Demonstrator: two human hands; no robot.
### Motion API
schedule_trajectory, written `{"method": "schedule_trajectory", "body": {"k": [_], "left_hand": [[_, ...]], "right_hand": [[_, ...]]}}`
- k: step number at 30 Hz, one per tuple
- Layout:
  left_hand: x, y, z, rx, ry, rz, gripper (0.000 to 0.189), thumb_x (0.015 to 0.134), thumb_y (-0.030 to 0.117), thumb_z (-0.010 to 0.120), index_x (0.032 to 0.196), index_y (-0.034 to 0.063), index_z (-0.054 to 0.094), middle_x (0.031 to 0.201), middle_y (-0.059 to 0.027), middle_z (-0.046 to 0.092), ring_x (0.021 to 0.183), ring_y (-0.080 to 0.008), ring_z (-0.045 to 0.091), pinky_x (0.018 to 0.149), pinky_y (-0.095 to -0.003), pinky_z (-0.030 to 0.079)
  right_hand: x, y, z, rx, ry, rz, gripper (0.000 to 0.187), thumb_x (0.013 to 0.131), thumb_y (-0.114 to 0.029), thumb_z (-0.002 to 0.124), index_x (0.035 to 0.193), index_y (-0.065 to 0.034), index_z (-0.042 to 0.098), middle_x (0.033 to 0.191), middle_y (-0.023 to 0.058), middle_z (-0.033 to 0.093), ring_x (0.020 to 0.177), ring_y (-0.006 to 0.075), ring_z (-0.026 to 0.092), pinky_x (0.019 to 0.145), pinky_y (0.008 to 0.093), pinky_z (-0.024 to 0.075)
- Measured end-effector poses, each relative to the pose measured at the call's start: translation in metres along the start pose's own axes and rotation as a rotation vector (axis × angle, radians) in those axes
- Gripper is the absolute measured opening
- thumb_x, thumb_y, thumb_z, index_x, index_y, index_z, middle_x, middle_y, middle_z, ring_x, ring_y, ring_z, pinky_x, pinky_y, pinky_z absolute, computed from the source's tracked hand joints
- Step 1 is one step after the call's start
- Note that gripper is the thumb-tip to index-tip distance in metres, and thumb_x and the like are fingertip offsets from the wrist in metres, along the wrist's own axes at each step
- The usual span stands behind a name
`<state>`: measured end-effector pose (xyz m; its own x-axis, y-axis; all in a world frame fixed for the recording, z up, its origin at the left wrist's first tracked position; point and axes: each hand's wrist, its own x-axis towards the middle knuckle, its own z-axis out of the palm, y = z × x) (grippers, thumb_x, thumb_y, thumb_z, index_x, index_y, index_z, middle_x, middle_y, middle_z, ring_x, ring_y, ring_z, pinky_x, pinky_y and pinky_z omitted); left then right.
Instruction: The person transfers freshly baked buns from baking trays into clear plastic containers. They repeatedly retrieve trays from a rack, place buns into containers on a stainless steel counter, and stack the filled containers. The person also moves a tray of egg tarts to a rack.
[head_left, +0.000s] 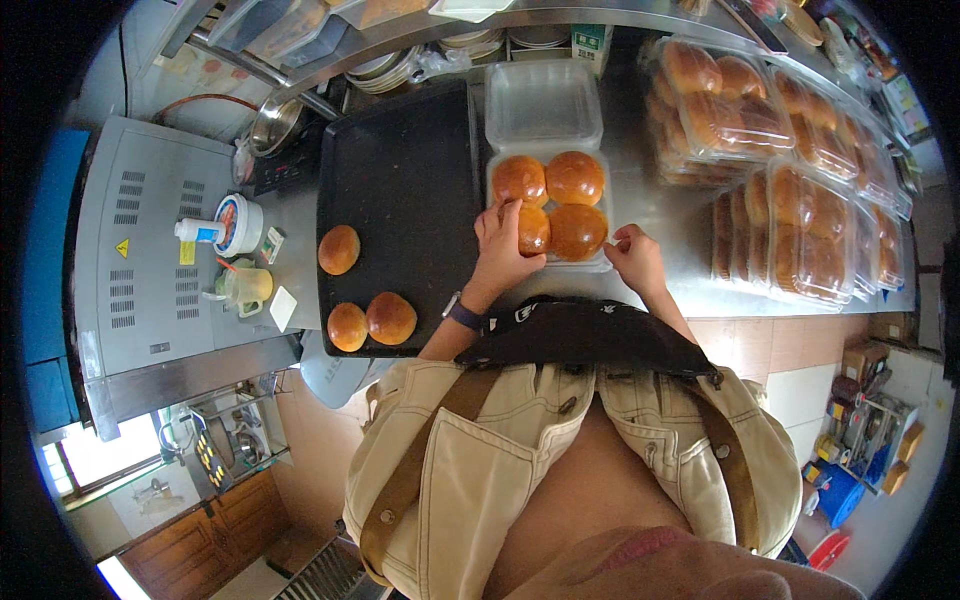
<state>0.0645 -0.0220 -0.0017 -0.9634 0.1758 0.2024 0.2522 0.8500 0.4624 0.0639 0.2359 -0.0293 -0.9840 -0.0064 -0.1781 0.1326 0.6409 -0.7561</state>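
Observation:
A clear plastic clamshell container (589, 265) lies on the counter with its lid (544, 105) folded back on the far side. Four glossy round buns fill its base, two by two. My left hand (501, 244) has its fingers and thumb around the near left bun (534, 231), covering part of it. Beside the near right bun (578, 232), my right hand (636, 256) is half curled at the container's right edge; whether it pinches the rim is hard to see. Three loose buns, one of them a single bun (339, 250), sit on the black baking tray (397, 157) to the left.
Stacks of packed bun containers (810, 232) stand at the right of the steel counter (637, 202). A shelf (405, 26) overhangs the back. On the left are a measuring jug (249, 287), a white tub (244, 225), a steel bowl (274, 127) and a grey metal appliance (150, 247).

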Motion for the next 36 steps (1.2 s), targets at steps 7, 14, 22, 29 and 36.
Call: {"method": "schedule_trajectory", "body": {"k": [7, 14, 22, 29, 36], "left_hand": [[0.023, 0.023, -0.017, 0.191, -0.281, -0.033, 0.094, 0.058, 0.035, 0.079, 0.139, 0.0067, 0.040, 0.130, -0.0270, 0.041, 0.114, -0.0442, 0.048, 0.093, -0.0475, 0.046], [0.026, 0.003, 0.013, -0.121, -0.118, 0.059, 0.084, 0.057, 0.029, 0.079, 0.128, 0.0056, 0.042, 0.118, -0.0287, 0.043, 0.109, -0.0444, 0.049, 0.088, -0.0495, 0.047], [0.024, -0.013, 0.024, -0.231, 0.049, 0.168, 0.079, 0.059, 0.022, 0.080, 0.126, 0.0030, 0.041, 0.115, -0.0230, 0.039, 0.109, -0.0400, 0.042, 0.095, -0.0461, 0.038], [0.027, -0.001, -0.022, 0.141, -0.129, 0.158, 0.065, 0.077, 0.040, 0.072, 0.125, 0.0006, 0.050, 0.119, -0.0194, 0.050, 0.115, -0.0382, 0.044, 0.097, -0.0475, 0.037], [0.011, -0.058, -0.015, -0.423, -0.008, -0.269, 0.048, 0.090, 0.035, 0.063, 0.115, -0.0054, 0.055, 0.102, -0.0212, 0.061, 0.092, -0.0349, 0.059, 0.083, -0.0419, 0.047]], "right_hand": [[-0.001, -0.001, 0.002, -0.036, 0.056, -0.019, 0.031, 0.076, -0.021, 0.073, 0.096, 0.0010, 0.062, 0.073, 0.0142, 0.067, 0.067, 0.0264, 0.066, 0.063, 0.0365, 0.0520], [0.001, -0.003, 0.006, -0.085, 0.081, -0.020, 0.033, 0.073, -0.020, 0.072, 0.095, 0.0012, 0.061, 0.073, 0.0155, 0.066, 0.069, 0.0298, 0.066, 0.064, 0.0395, 0.0520], [0.002, -0.005, 0.007, -0.079, 0.087, 0.016, 0.032, 0.074, -0.019, 0.070, 0.097, 0.0015, 0.059, 0.074, 0.0162, 0.065, 0.069, 0.0312, 0.066, 0.065, 0.0397, 0.0517], [0.009, -0.007, 0.006, -0.054, 0.051, 0.028, 0.038, 0.075, -0.030, 0.074, 0.095, -0.0018, 0.059, 0.082, 0.0211, 0.067, 0.078, 0.0389, 0.066, 0.069, 0.0453, 0.0536], [0.011, -0.045, -0.009, -0.271, 0.112, 0.040, 0.033, 0.070, -0.030, 0.074, 0.083, -0.0023, 0.062, 0.075, 0.0190, 0.066, 0.072, 0.0367, 0.065, 0.065, 0.0434, 0.0522]]}}
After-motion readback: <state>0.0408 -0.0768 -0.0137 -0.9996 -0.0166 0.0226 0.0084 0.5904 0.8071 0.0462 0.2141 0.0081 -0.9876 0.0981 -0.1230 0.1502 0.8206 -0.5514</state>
